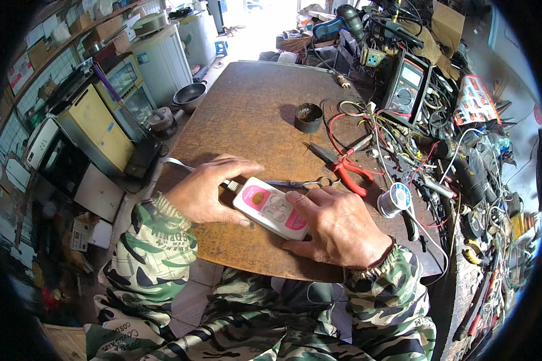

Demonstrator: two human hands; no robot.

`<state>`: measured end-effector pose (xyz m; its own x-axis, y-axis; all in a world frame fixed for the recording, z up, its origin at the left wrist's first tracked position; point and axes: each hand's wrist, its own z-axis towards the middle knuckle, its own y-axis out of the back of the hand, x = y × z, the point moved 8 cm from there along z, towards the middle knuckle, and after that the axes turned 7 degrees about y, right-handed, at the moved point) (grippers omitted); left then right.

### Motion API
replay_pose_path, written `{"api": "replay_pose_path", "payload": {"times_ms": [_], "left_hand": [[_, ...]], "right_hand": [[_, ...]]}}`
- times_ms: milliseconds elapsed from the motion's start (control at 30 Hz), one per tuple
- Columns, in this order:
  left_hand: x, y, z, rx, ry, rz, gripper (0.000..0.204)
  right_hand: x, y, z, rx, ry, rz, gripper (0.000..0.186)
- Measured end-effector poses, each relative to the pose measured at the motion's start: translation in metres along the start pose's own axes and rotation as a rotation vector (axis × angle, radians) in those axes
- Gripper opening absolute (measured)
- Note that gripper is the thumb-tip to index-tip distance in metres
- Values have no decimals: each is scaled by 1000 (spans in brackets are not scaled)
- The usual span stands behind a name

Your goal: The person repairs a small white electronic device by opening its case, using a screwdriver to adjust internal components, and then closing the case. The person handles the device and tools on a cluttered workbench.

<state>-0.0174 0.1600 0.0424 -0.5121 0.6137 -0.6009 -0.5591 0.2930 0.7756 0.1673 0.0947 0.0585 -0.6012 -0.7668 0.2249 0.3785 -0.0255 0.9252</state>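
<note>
A white power strip with a pink label lies slanted on the wooden table in front of me. My right hand grips its right end, with the thumb along the near edge and a finger on the top face. Around the cord end is my left hand, its thumb and fingers apart on either side of the strip's corner. A white cord runs out beyond that hand toward the table's left edge. Just past the strip lie scissors, partly hidden by my right hand. Red-handled pliers rest farther right.
A round dark tin stands on the wooden table. At right are a solder spool, a multimeter and heaped wires and tools. Refrigerators and a wok stand beyond the table's left side.
</note>
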Motion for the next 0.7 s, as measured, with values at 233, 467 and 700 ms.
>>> {"api": "replay_pose_path", "payload": {"times_ms": [233, 467, 700], "left_hand": [[-37, -20, 12, 24, -250, 86, 86], [-63, -31, 19, 88, -269, 124, 85], [-57, -37, 21, 130, -200, 94, 79]], "right_hand": [[-9, 7, -6, -3, -33, 124, 72], [-26, 1, -46, -6, -173, 193, 55], [-27, -1, -53, -96, -92, 335, 30]]}}
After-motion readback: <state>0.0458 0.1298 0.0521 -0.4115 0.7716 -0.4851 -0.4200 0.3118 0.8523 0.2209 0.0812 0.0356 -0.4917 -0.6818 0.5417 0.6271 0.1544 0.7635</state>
